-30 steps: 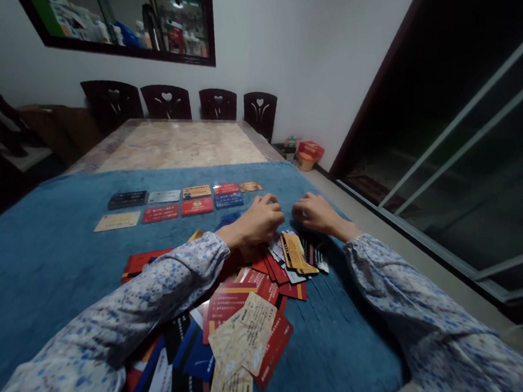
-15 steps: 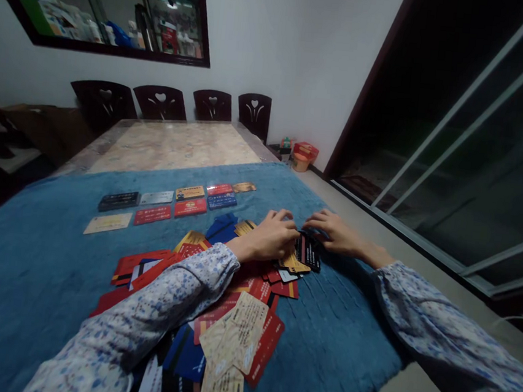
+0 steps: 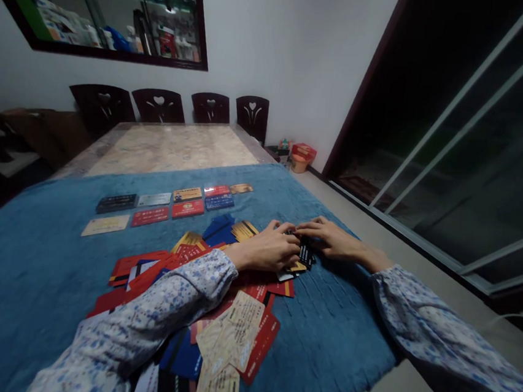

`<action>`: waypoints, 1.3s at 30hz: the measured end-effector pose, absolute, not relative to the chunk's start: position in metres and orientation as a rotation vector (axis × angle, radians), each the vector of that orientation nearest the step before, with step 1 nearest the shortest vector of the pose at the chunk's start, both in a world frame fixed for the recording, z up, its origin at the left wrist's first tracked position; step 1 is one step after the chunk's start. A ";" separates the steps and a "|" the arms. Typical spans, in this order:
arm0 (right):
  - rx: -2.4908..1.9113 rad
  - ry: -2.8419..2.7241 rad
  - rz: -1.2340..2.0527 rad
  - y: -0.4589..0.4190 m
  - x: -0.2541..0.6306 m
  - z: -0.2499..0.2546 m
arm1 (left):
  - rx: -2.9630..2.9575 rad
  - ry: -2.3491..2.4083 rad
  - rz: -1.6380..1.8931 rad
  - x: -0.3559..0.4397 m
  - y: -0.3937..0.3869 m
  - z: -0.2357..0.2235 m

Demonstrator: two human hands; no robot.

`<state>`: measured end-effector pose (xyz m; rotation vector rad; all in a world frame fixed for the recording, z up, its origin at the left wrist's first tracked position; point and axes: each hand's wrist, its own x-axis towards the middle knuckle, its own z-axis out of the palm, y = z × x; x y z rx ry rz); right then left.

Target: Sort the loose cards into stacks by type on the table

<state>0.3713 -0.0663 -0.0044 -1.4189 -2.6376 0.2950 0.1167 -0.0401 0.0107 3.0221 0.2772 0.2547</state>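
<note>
My left hand (image 3: 270,247) lies over the right end of a loose heap of cards, its fingers curled round the left edge of some black cards (image 3: 306,253). From the other side my right hand (image 3: 329,237) has its fingertips closed on the same black cards, meeting the left hand at their far end. Parts of a yellow card and a white card (image 3: 285,276) show just below. Under and beside my left forearm spread red cards (image 3: 144,266), blue cards (image 3: 184,354) and beige patterned cards (image 3: 236,329). The fingertips are partly hidden.
Beyond the heap, small stacks stand in two rows, among them black cards (image 3: 116,203), red cards (image 3: 188,208) and a beige card (image 3: 106,225). A blue cloth (image 3: 51,268) covers the near part of the table. Several dark chairs (image 3: 158,105) line the far wall.
My hands have drawn closer together round the black cards, the right one shifting slightly left. The view has tilted a little; the stacks beyond look the same.
</note>
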 end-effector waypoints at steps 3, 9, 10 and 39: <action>-1.427 -2.630 0.281 -0.065 0.370 -0.005 | 3.037 0.321 0.254 0.115 -0.039 0.010; -1.435 -2.606 0.258 -0.056 0.370 -0.009 | 3.041 0.445 0.239 0.111 -0.032 0.011; -1.436 -2.603 0.251 -0.053 0.370 -0.010 | 3.045 0.467 0.240 0.110 -0.031 0.011; -1.514 -2.590 0.211 -0.025 0.342 -0.001 | 3.010 0.958 0.109 0.113 -0.022 0.024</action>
